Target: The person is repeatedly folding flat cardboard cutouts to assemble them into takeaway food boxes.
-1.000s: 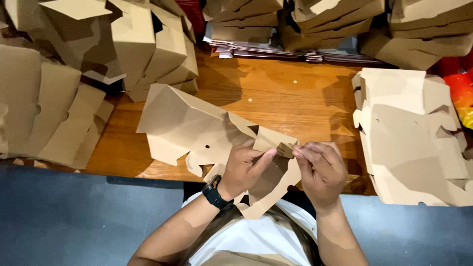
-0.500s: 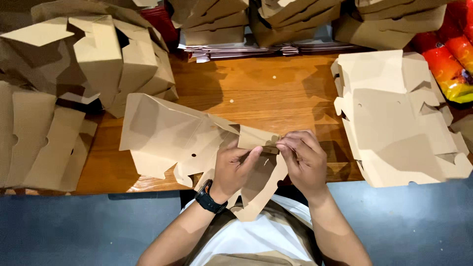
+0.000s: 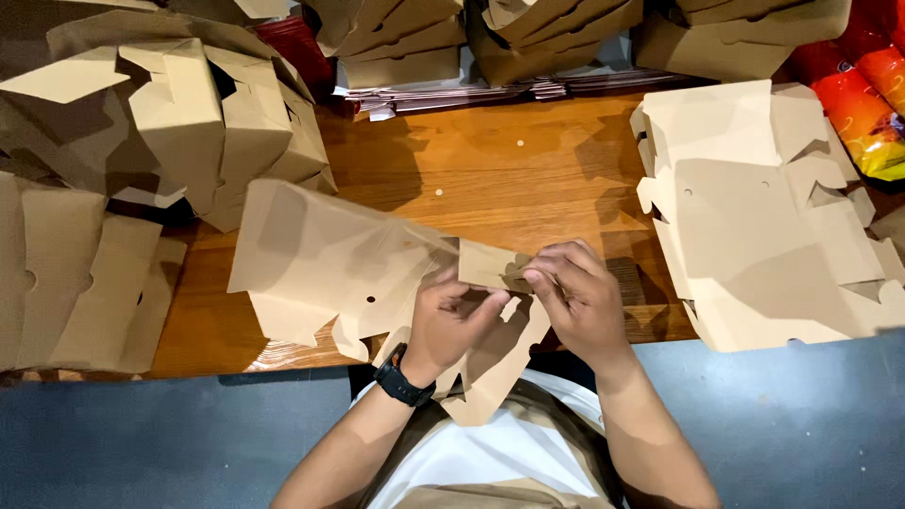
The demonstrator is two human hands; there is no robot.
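Note:
A flat brown die-cut cardboard box blank [image 3: 330, 259] lies across the near edge of the wooden table [image 3: 490, 160] and reaches down to my lap. My left hand [image 3: 451, 320], with a black watch on its wrist, grips the blank's folded right part from below. My right hand [image 3: 575, 302] pinches a small folded flap [image 3: 490, 267] at the top of that part. The two hands' fingertips meet at the fold.
A stack of flat blanks [image 3: 764, 217] lies at the right. Folded-up boxes [image 3: 198, 123] pile at the left, with flat pieces [image 3: 75, 283] below them. More folded boxes [image 3: 566, 28] line the back. Orange-red packets [image 3: 863, 94] sit at the far right.
The view has shifted a little, so the piles sit differently in frame. My hands stay on the blank's flap, which now looks folded further over; the blank has slid slightly toward the left.

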